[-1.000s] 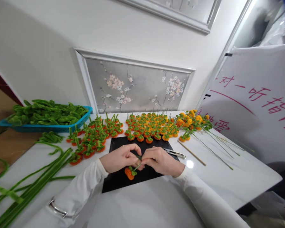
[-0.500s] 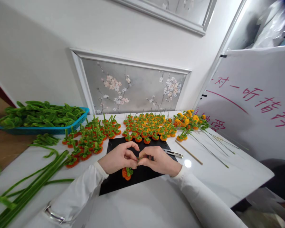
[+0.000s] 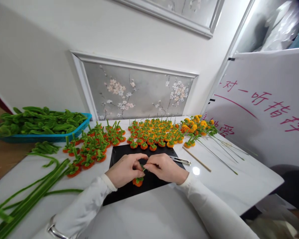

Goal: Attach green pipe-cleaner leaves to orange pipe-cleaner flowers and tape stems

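Observation:
My left hand (image 3: 124, 171) is closed around the green top of a small orange fuzzy pipe-cleaner flower (image 3: 138, 183), whose orange head shows below the fingertips. Opposite it, my right hand (image 3: 166, 168) pinches a thin green stem (image 3: 144, 169) that runs between the two hands. The fingers hide where stem and flower meet. Both hands are over a black mat (image 3: 123, 196). Beside the right hand, at the mat's right edge, lies a pair of metal snips (image 3: 180, 160).
Orange flowers with green stems (image 3: 87, 161) and yellow-orange ones (image 3: 153, 132) stand behind the mat. A blue basket (image 3: 62, 136) of green leaves is at left, near long green pipe cleaners (image 3: 32, 199). Rightward lie a thin stick (image 3: 196, 159) and finished-looking yellow flowers (image 3: 196, 124).
The orange flower has turned more upright and shifted slightly right under my left hand. My fingers have moved a little, and the green stem between them now shows. The view has shifted slightly.

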Motion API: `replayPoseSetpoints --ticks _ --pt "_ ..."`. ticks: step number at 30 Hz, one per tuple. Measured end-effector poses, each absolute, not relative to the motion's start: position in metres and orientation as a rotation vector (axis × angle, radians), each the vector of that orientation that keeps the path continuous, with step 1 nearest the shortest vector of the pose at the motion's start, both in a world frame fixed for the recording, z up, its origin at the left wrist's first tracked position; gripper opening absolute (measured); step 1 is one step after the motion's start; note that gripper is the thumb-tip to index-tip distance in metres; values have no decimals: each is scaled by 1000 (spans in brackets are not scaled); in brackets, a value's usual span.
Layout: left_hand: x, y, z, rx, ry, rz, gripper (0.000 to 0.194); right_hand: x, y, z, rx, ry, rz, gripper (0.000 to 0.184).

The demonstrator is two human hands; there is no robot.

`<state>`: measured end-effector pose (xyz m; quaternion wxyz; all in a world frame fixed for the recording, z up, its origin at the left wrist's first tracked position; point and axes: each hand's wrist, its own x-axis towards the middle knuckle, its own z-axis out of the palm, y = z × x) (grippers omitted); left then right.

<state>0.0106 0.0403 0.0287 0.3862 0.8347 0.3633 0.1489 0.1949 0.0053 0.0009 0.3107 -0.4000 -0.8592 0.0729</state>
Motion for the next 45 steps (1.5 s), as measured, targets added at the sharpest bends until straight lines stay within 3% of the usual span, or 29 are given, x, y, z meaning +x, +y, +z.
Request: replayPoseSetpoints --ticks 6,13,19,23,30,45 --pt "15 38 30 2028 841 370 43 192 5 3 -1081 -2292 62 27" --pt "17 37 25 2081 860 421 8 191 5 4 -1074 -2249 15 27" --pt "19 38 25 2082 845 548 16 203 10 8 -1125 -2211 -16 25" --pt "14 46 22 2003 954 753 32 232 18 18 -1435 -2030 -175 30" --pt "7 56 3 1972 1051 894 27 249 34 18 -1882 -2066 -377 31" --pt "14 42 -19 1756 1016 1058 17 236 39 29 -1979 -1957 -509 28"
